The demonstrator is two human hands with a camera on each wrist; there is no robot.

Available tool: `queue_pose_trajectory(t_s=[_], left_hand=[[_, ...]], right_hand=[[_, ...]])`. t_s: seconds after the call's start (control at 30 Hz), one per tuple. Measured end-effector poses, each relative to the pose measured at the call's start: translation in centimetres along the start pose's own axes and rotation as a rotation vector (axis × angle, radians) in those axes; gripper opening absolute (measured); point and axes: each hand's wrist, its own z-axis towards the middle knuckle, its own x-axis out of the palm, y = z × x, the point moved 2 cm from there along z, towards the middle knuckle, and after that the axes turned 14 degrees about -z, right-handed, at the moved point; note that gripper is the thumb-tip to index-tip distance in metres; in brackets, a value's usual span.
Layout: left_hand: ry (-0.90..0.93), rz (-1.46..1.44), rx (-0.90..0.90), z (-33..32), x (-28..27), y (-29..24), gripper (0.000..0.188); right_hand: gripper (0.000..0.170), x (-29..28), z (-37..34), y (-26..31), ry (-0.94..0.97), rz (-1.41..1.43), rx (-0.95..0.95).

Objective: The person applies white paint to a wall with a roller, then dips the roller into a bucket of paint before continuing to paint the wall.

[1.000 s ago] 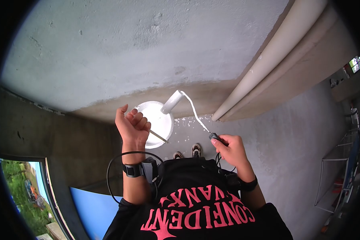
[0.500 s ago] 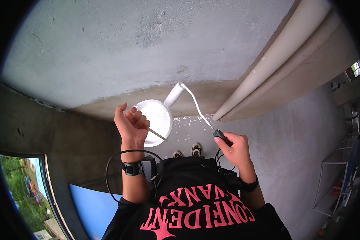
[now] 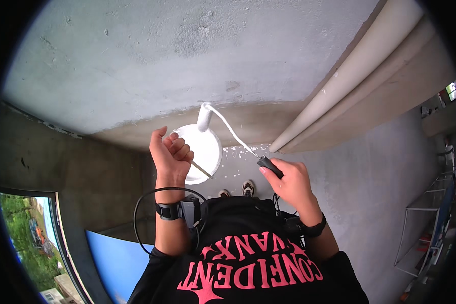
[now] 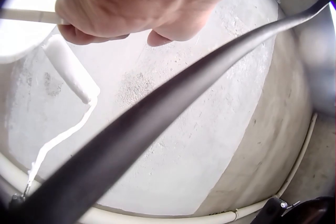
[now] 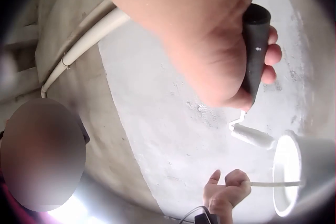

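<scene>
My right hand (image 3: 291, 185) grips the black handle (image 3: 271, 167) of a paint roller, its wire frame coated white. The roller's white sleeve (image 3: 204, 119) is tilted and overlaps the far rim of a white bucket (image 3: 219, 158) in the head view. Pale paint or its glare fills the bucket's mouth. My left hand (image 3: 171, 154) has its fingers curled round a thin pale rod (image 3: 202, 169), which runs across the bucket's mouth to the rim. In the right wrist view the bucket's outer wall (image 5: 317, 163) shows beside the sleeve.
Ahead rises a wall (image 3: 152, 66), pale grey above a bare brown strip. Thick pipes (image 3: 349, 71) run along the right. White drops spot the floor (image 3: 233, 162) near the shoes (image 3: 248, 189). A black cable (image 3: 136, 218) loops by my left wrist; a blue panel (image 3: 119, 266) stands at left.
The roller sleeve has risen from over the bucket to its far rim, then swung left. My right hand shifted right, then back left a little. My left hand stays nearly in place.
</scene>
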Motion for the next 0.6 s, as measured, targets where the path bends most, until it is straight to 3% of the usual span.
queue_pose_trajectory(t_s=[0.43, 0.6], left_hand=[[0.034, 0.015, -0.049, -0.1, 0.3, 0.0, 0.032], [0.027, 0.023, -0.042, 0.0, 0.2, 0.0, 0.031]], right_hand=[[0.016, 1.5, 1.5, 1.0, 0.024, -0.144, -0.095], [0.024, 1.9, 1.4, 0.9, -0.052, -0.209, -0.132]])
